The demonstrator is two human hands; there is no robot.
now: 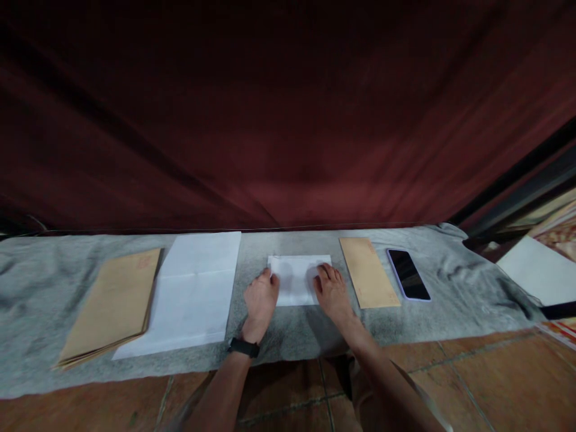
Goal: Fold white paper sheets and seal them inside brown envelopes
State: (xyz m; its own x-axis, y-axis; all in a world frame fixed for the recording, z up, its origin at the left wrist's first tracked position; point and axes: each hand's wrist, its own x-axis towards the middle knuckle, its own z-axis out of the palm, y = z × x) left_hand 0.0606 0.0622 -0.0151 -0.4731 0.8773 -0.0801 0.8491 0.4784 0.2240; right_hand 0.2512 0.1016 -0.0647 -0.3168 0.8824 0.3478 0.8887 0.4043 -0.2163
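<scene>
On the grey cloth (288, 336) before us, we press one folded white paper (297, 277) flat, left hand (261, 300) and right hand (330, 291) spread on its two ends. Beside it: one tan envelope (369, 271), one black phone (408, 274), one white sheet stack (191, 294), one brown envelope pile (112, 306).

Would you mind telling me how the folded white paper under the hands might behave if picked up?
The folded white paper looks thin, so probably light and floppy. It lies flat on the grey cloth, so it likely drags rather than slides. Both the left hand and the right hand press on it.
</scene>
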